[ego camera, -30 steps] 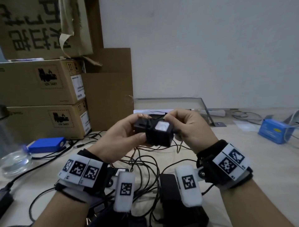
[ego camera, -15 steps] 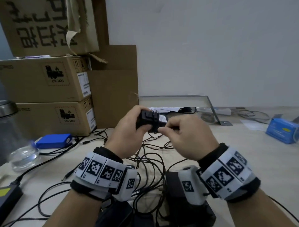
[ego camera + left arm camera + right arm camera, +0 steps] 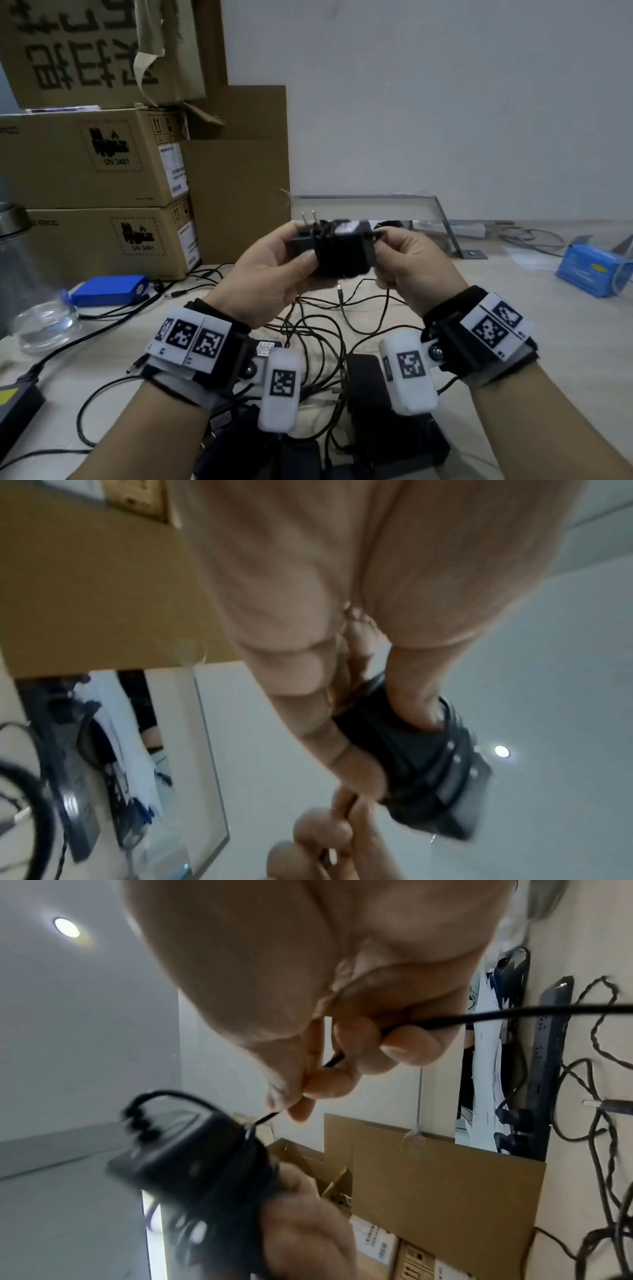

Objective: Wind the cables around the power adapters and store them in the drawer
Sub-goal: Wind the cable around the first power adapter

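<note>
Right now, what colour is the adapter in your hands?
Black, with a white label; the power adapter shows best in the head view.

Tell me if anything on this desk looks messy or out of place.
Yes: a tangle of black cables sprawls loose across the desk below both hands, unwound, with bare plugs lying about. The top cardboard box is upside down, its tape peeling.

Three cardboard boxes (image 3: 92,161) stacked — two hands (image 3: 274,274) — one held power adapter (image 3: 337,251)

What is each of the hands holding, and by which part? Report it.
The left hand grips the black power adapter round its body, near the plug prongs. The right hand pinches that adapter's thin black cable between thumb and fingers, beside the adapter.
</note>
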